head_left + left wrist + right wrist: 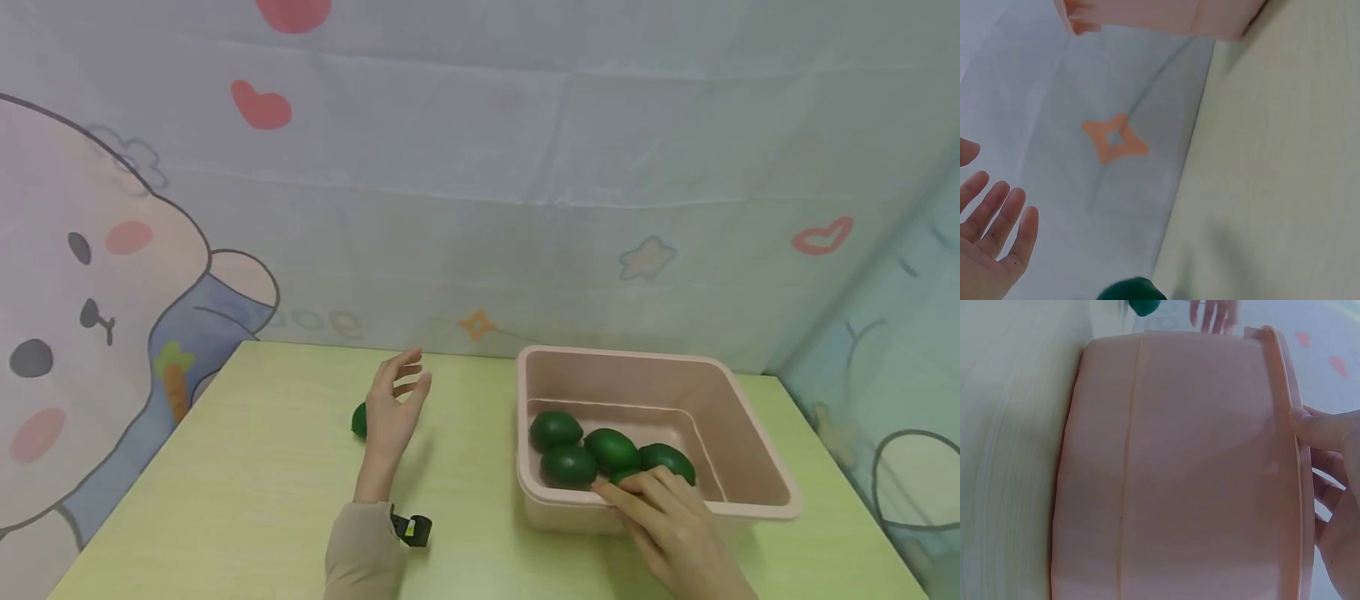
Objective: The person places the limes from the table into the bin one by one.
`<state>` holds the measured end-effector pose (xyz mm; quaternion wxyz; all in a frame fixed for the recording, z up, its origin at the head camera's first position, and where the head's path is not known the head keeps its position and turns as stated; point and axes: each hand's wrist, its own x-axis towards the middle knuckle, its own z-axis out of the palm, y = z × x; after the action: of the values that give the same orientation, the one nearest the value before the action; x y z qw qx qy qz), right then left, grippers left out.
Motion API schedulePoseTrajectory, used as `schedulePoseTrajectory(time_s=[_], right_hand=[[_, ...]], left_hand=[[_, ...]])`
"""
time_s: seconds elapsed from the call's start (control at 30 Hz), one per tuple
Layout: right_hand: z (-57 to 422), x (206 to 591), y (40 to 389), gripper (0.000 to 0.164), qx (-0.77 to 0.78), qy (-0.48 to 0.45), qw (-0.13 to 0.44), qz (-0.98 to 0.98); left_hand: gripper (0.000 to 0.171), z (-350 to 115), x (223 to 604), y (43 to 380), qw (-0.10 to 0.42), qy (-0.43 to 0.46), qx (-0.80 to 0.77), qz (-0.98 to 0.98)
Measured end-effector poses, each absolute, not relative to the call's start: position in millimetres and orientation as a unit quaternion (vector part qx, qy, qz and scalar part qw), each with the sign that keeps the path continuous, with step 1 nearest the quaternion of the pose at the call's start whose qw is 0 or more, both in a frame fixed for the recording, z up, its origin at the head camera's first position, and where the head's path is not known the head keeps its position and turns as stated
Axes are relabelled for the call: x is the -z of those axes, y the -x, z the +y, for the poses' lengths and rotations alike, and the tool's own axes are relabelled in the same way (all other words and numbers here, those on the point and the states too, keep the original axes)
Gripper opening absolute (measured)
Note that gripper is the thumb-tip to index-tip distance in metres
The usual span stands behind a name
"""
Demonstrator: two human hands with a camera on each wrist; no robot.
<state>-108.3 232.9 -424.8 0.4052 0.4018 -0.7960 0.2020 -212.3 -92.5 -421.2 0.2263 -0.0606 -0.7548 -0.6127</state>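
Observation:
My left hand (pixel 393 412) is raised over the left half of the table, its fingers loosely bent and nothing between them. Beside it on the table lies a dark green oval fruit (pixel 359 422), partly hidden by the hand. My right hand (pixel 667 525) reaches over the front rim of a pale pink plastic bin (pixel 757 508), fingertips inside; the thumb (pixel 1310 428) is right at the rim in the right wrist view. Under these fingers a green fruit (pixel 624 477) is mostly hidden, and I cannot tell if they grip it. More such fruits (pixel 555 431) lie in the bin.
The light yellow-green table (pixel 247 467) ends at a printed cloth backdrop (pixel 480 258). The bin stands on the table's right part, its walls rising around the fruits. A wrist strap with a small black camera (pixel 415 530) sits at the left cuff.

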Motion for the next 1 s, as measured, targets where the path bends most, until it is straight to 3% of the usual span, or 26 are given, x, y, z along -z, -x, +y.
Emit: schedulePoseTrajectory(time_s=[0.23, 0.57, 0.77, 1.0], right_hand=[[231.7, 424.6, 106.3, 0.037, -0.197, -0.392, 0.399, -0.805], [232.5, 426.3, 107.3, 0.038, -0.197, -0.397, 0.402, -0.801], [233.9, 426.1, 107.8, 0.037, -0.203, -0.401, 0.411, -0.793], [235.0, 424.6, 107.5, 0.036, -0.203, -0.412, 0.426, -0.779]], left_hand=[[0.037, -115.6, 450.5, 222.3, 0.252, 0.034, 0.594, -0.763], [0.037, -137.0, 456.2, 219.5, 0.256, -0.001, 0.590, -0.766], [0.040, -143.9, 461.3, 219.0, 0.232, -0.030, 0.583, -0.778], [0.047, -151.0, 468.8, 219.4, 0.162, -0.043, 0.565, -0.808]])
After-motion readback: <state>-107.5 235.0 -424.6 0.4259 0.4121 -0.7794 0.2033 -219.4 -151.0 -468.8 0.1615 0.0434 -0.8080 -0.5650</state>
